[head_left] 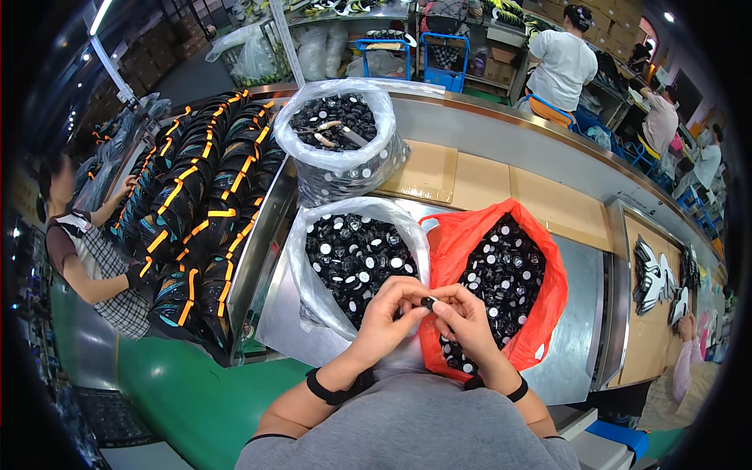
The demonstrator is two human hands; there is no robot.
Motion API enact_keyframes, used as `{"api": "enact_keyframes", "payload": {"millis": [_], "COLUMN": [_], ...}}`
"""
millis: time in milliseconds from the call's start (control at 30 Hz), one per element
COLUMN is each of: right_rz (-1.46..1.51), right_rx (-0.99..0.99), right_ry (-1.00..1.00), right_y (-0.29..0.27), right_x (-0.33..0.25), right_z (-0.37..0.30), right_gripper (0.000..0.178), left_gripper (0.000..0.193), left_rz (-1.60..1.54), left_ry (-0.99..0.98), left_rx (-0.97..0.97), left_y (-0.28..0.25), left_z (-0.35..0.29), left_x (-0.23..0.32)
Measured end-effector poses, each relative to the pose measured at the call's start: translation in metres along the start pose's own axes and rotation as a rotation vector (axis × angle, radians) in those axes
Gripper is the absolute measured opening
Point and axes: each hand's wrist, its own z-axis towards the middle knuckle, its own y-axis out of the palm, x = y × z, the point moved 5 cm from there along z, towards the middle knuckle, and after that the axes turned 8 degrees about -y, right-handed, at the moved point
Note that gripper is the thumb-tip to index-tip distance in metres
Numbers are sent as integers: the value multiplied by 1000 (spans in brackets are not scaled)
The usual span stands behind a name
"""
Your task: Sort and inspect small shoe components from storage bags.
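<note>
My left hand and my right hand meet fingertip to fingertip, both closed on one small black part with a pale spot. They hover over the gap between two bags. On the left is a clear plastic bag full of small black parts with white round faces. To the right, a red plastic bag holds the same kind of parts. My fingers cover some of the small part, so its exact shape cannot be made out.
Behind stands another clear bag of black parts with a few brush-like tools on top. The bags rest on a metal table beside cardboard sheets. Stacked black items with orange strips lie at left, where a co-worker reaches in.
</note>
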Motion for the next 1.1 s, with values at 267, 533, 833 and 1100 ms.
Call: {"api": "enact_keyframes", "payload": {"millis": [267,533,833,1100], "right_rz": [-749,-753,-715,-665], "right_rx": [13,-15,93,106], "right_ry": [-602,-621,-682,-701], "right_y": [16,14,12,16], "right_x": [-31,-25,-23,-26], "right_z": [-3,-8,-11,-11], "right_gripper": [31,30,29,28], "left_gripper": [24,28,32,29], "left_rz": [-350,-507,-796,-979], "left_ry": [-384,-442,-397,-498], "left_rx": [-155,-231,-290,-492], "left_y": [-4,-1,13,15], "left_z": [3,4,-3,1], "left_x": [-23,-27,-36,-42]}}
